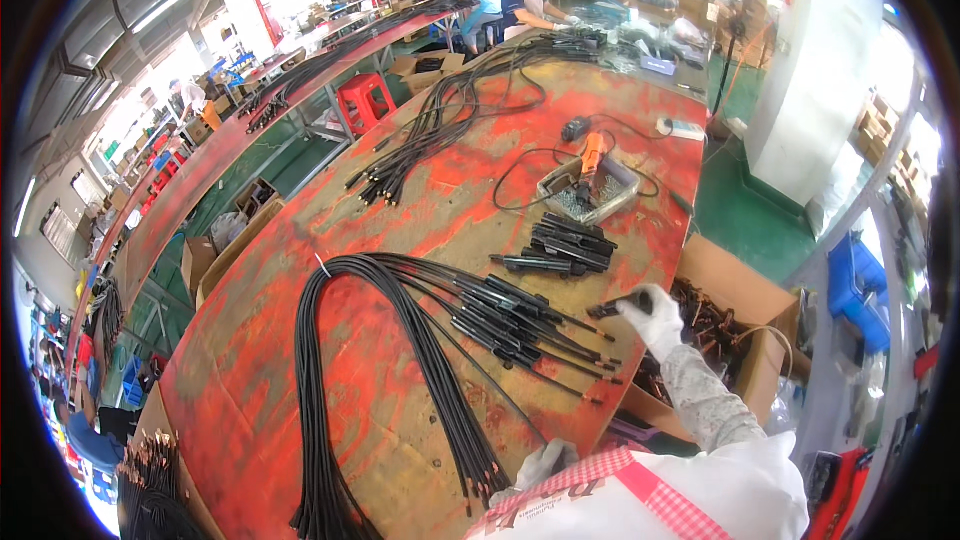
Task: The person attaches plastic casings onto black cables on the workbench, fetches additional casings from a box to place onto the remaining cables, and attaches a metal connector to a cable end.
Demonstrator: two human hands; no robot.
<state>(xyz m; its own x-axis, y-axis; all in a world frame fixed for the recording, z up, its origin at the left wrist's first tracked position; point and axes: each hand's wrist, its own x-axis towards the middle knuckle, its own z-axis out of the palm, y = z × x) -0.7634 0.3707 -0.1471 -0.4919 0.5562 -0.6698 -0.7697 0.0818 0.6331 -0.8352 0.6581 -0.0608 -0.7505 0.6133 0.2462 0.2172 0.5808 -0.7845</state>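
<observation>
My right hand (pixel 657 323), in a white glove, is closed on a short black tubular part (pixel 618 306) over the table's right edge. My left hand (pixel 540 467), gloved, is low at the table's near edge, closed around the end of a single black cable (pixel 487 381); the apron partly hides it. A bent bundle of black cables (pixel 312 370), tied with a white tie at its top, lies left of it. Black sleeves (pixel 500 315) sit on several cable ends that point right. Beyond them is a pile of loose black parts (pixel 565 245).
A grey bin (pixel 625 186) of small metal pieces holds an orange power tool (pixel 592 154) with a cord. Right of the table stands a cardboard box (pixel 765 365) of parts. More cables (pixel 425 130) lie farther up the red, worn table (pixel 235 360). A co-worker (pixel 527 0) works at its far end.
</observation>
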